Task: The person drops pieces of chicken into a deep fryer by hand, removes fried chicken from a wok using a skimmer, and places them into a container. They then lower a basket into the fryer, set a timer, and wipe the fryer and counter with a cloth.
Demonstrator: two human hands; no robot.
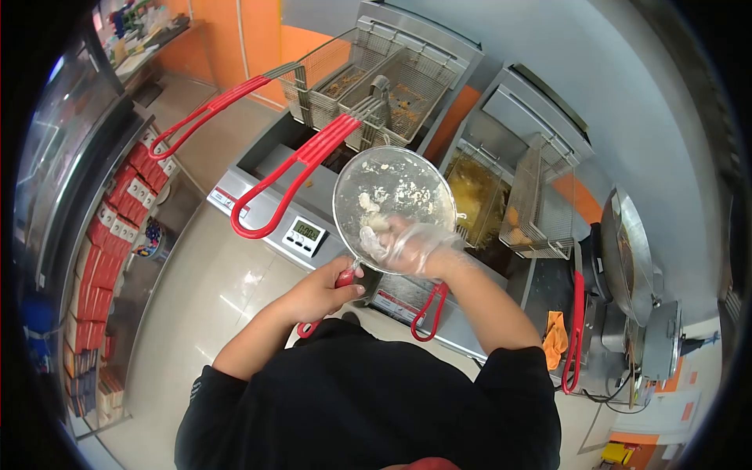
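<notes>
My left hand (327, 290) is closed around the red handle (347, 276) of a round wire-mesh strainer (399, 168), held level in front of the fryers. White flour and pale floured lumps (368, 202) lie on the mesh. My right hand (419, 249), in a clear plastic glove, reaches into the near side of the strainer. Its fingers are curled and white with flour; what is between them is hard to make out.
Behind the strainer, wire fry baskets (407, 86) with red handles (301, 168) hang over a fryer with a timer (304, 236). To the right, yellow oil (474, 192) bubbles beside another basket (540, 211). An orange cloth (554, 339) and a wok (629, 254) are farther right; red boxes (98, 251) fill a shelf at left.
</notes>
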